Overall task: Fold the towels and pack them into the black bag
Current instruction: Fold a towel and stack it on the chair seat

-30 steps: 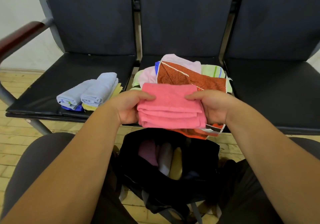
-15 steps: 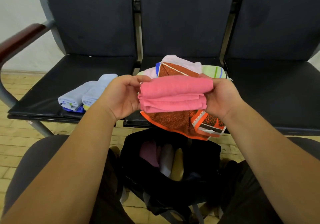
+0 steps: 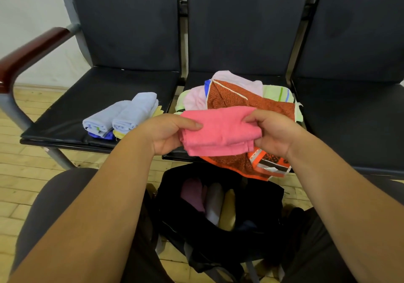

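Though dim, perhaps three towels point(image 3: 215, 204) in bag point(image 3: 260, 197).

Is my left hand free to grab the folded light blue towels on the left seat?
Probably not yet: the left hand grips the folded pink towel, though nothing blocks the path to the light blue towels.

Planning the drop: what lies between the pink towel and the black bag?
Head view: the orange patterned towel, its edge hanging over the seat front, lies between the pink towel and the black bag.
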Action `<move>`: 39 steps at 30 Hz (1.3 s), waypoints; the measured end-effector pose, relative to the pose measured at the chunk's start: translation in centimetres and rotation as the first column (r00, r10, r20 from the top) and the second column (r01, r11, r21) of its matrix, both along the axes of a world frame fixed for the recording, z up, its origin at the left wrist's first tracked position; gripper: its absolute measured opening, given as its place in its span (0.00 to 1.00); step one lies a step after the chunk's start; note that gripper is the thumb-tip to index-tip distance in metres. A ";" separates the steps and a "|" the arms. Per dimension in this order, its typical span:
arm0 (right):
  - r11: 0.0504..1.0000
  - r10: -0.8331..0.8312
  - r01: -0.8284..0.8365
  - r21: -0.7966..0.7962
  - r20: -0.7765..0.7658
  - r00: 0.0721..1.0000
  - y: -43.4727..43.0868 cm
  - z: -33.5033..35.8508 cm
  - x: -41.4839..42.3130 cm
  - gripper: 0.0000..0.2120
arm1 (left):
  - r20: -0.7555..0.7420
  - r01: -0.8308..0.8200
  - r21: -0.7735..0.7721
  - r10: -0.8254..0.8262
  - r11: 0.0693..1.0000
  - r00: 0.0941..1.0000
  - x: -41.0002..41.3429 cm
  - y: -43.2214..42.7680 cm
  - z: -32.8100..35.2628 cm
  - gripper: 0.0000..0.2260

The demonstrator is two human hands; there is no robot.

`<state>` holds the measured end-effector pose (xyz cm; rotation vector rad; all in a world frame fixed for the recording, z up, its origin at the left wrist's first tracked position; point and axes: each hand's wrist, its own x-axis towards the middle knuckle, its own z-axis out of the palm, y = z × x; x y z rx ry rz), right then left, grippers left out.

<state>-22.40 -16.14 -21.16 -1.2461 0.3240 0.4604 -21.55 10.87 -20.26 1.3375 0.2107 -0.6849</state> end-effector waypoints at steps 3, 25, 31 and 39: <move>0.991 0.117 -0.115 -0.063 0.021 0.993 0.6 0.5 0.0 0.16 | 0.029 0.042 0.066 -0.044 0.997 0.999 -0.3 1.3 0.3 0.20; 0.915 0.180 -0.010 -0.404 0.384 0.906 24.3 0.5 14.6 0.13 | 0.322 -0.558 0.347 0.463 0.754 0.826 4.4 19.5 4.1 0.16; 0.773 0.384 -0.035 -0.633 0.423 0.820 32.2 -0.9 21.0 0.08 | 0.270 -0.701 0.320 0.648 0.638 0.712 7.2 24.1 0.3 0.11; 0.494 0.620 -0.043 -0.869 0.317 0.718 38.4 -4.5 26.9 0.08 | 0.216 -0.581 0.569 0.576 0.582 0.789 10.1 26.1 -3.0 0.09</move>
